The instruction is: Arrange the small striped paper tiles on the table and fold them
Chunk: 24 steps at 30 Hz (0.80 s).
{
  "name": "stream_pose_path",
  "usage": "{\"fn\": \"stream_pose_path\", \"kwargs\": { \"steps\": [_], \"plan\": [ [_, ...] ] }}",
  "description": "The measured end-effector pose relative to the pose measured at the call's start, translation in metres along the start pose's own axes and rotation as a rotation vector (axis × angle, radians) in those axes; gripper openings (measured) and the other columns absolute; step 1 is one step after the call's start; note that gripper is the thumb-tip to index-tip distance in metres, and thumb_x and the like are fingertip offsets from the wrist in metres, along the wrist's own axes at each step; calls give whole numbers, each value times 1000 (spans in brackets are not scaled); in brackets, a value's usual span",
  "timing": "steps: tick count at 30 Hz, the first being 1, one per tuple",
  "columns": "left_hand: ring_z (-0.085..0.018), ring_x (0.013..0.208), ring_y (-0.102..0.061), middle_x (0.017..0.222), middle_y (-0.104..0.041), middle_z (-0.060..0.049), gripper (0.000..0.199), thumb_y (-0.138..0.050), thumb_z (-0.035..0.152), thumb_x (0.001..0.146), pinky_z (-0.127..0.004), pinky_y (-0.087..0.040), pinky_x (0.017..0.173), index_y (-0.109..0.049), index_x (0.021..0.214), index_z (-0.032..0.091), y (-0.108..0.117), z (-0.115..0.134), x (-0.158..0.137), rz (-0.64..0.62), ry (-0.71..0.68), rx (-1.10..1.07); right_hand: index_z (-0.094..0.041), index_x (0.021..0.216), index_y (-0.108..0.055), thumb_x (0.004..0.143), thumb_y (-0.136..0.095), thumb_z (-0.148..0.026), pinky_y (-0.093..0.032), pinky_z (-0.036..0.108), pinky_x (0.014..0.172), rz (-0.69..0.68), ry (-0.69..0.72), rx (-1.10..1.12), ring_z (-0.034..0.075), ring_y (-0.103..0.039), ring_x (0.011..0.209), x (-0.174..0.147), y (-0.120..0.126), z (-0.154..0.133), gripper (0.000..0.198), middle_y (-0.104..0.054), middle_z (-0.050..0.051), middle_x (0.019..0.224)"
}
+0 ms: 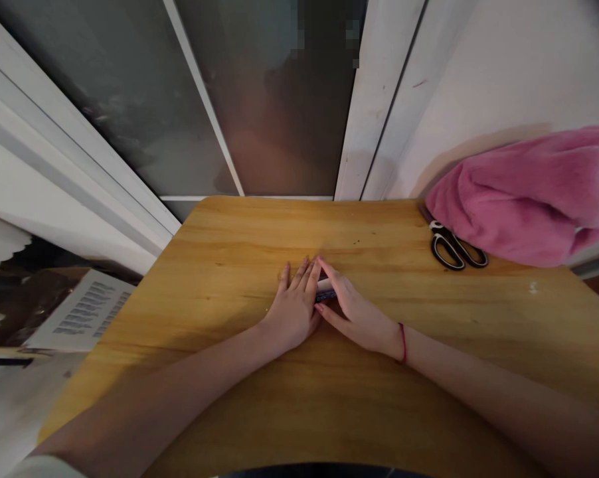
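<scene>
A small flat thing, pale on top with a dark patterned edge (pixel 325 289), lies on the wooden table (pixel 220 232) between my hands. Its left part is hidden, and I cannot make out its kind. My left hand (pixel 293 302) rests palm down with its fingers stretched out, covering or pressing against that hidden side. From the right, my right hand (pixel 362 315), with a red band at the wrist, holds the thing between thumb and fingers. The fingertips of both hands meet at its far end.
Black-and-white scissor handles (pixel 457 251) stick out from under a pink plush cloth (pixel 533 196) at the table's right back. A glazed door (pixel 279 119) and a white wall stand behind the table. Down on the left is a box with a printed white panel (pixel 87 312).
</scene>
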<state>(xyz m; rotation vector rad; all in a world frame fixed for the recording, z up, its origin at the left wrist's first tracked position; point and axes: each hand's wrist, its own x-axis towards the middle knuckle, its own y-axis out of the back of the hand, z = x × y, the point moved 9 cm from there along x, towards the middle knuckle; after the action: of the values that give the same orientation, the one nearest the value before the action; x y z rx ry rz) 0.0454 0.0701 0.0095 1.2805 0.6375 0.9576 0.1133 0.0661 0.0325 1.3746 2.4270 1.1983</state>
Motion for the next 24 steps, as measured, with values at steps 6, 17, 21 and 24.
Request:
{"fn": "stream_pose_path", "kwargs": {
  "steps": [6,17,21,24],
  "plan": [
    [-25,138,-9,148,-21,-17,66,-33,26,86,-53,-6,110,-4,141,5,1,0,1,17,7,-12,-28,143,-12,90,-39,-24,-27,48,109,54,-6,-7,21,-20,136,0,7,-1,60,-25,6,148],
    [-26,138,-12,149,-18,-14,59,-32,33,90,-54,-9,110,-11,142,12,2,0,3,23,23,-9,-29,118,-55,89,-39,-18,-33,49,104,163,57,-126,22,-37,128,-1,22,-7,35,-42,3,138],
    [-25,138,-12,149,-19,-14,61,-32,33,90,-53,-9,110,-9,142,11,1,-1,3,10,40,-13,-29,113,-59,89,-40,-20,-33,47,104,170,57,-133,21,-38,126,-2,23,-6,31,-43,3,137],
    [-25,138,-14,148,-23,-15,65,-33,33,90,-53,-10,110,-2,143,11,4,-1,2,33,36,-26,-26,108,-60,90,-40,-22,-35,47,102,226,5,-110,22,-43,121,-4,29,-1,27,-50,5,128]
  ]
}}
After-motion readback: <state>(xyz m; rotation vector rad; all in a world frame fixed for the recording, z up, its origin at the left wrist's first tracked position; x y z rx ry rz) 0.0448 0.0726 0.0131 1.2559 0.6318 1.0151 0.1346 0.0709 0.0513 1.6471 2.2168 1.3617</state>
